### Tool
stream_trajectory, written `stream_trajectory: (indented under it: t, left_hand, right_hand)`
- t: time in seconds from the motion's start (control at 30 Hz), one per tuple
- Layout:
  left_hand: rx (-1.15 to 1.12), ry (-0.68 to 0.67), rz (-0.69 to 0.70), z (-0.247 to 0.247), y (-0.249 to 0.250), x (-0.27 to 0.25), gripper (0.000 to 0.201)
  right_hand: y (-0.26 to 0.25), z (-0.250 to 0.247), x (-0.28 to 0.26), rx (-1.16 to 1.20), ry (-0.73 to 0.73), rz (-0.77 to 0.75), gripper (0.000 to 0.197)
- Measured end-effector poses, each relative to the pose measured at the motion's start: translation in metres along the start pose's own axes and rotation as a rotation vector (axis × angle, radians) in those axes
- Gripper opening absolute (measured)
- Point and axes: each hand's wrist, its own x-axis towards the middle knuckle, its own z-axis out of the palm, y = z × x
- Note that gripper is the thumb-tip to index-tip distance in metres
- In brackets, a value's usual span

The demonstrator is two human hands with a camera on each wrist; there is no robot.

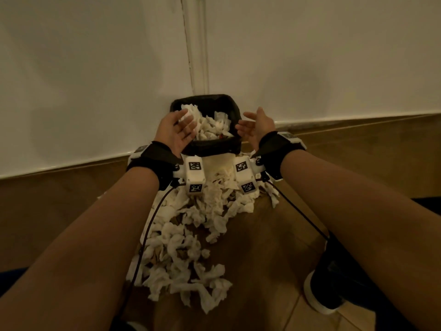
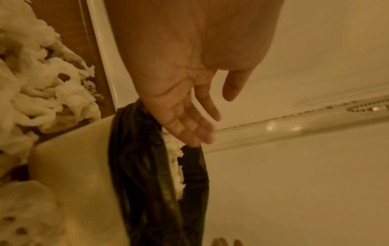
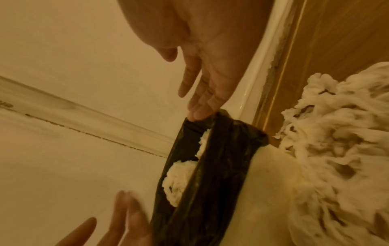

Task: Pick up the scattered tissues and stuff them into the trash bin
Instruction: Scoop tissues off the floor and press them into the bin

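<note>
Crumpled tissues (image 1: 191, 237) litter the floor below my wrists, and both my left hand (image 1: 175, 131) and right hand (image 1: 257, 126) hover empty, fingers spread, either side of the trash bin (image 1: 214, 149).

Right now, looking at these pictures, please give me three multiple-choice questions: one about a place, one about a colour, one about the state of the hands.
1. Where does the trash bin stand?
A. in the corner of the walls
B. on a chair
C. in mid-floor

2. What colour is the bag lining the bin?
A. blue
B. black
C. white

3. How are the left hand and right hand?
A. both fists
B. both open, empty
C. each gripping tissues

Answers: 1 A, both walls meet behind it; 2 B, dark plastic folds over the rim; 3 B, fingers spread, while tissues lie on the floor.
</note>
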Motion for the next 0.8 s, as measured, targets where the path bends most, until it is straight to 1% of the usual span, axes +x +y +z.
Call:
stream_trajectory:
  t: [0.07, 0.17, 0.27, 0.3, 0.37, 0.47, 0.53, 0.6, 0.7, 0.8]
  left_hand:
    - [0.081, 0.012, 0.007, -0.005, -0.012, -0.004, 0.021]
    - [0.2, 0.023, -0.03, -0.018, -0.04, -0.008, 0.021]
    - [0.431, 0.058, -0.138, -0.033, -0.074, -0.015, 0.021]
    - [0.544, 0.052, -0.153, -0.038, -0.086, -0.018, 0.021]
    - [0.792, 0.003, -0.119, -0.05, -0.111, -0.022, 0.025]
    - [1.2, -0.018, -0.002, -0.068, -0.145, -0.029, 0.019]
    - [1.45, -0.008, 0.01, -0.078, -0.159, -0.032, 0.02]
    - [1.593, -0.041, -0.013, -0.085, -0.169, -0.032, 0.025]
    - [1.788, -0.111, 0.006, -0.09, -0.183, -0.03, 0.028]
    - [1.895, -0.08, 0.04, -0.091, -0.192, -0.03, 0.032]
  right_hand:
    - [0.013, -0.013, 0.003, -0.05, 0.085, -0.007, 0.043]
    - [0.043, -0.038, 0.002, -0.214, 0.174, 0.022, 0.034]
    - [0.079, -0.062, -0.008, -0.478, 0.152, 0.024, 0.028]
    - [0.09, -0.069, -0.012, -0.6, 0.13, 0.016, 0.027]
    - [0.111, -0.081, -0.019, -0.897, 0.077, 0.002, 0.026]
    - [0.138, -0.086, -0.027, -1.241, -0.067, 0.019, 0.021]
    - [0.155, -0.083, -0.033, -1.387, -0.204, -0.013, 0.021]
    - [0.17, -0.081, -0.038, -1.534, -0.353, -0.081, 0.024]
    - [0.189, -0.077, -0.046, -1.775, -0.557, -0.138, 0.032]
    - [0.2, -0.071, -0.052, -1.922, -0.711, -0.21, 0.041]
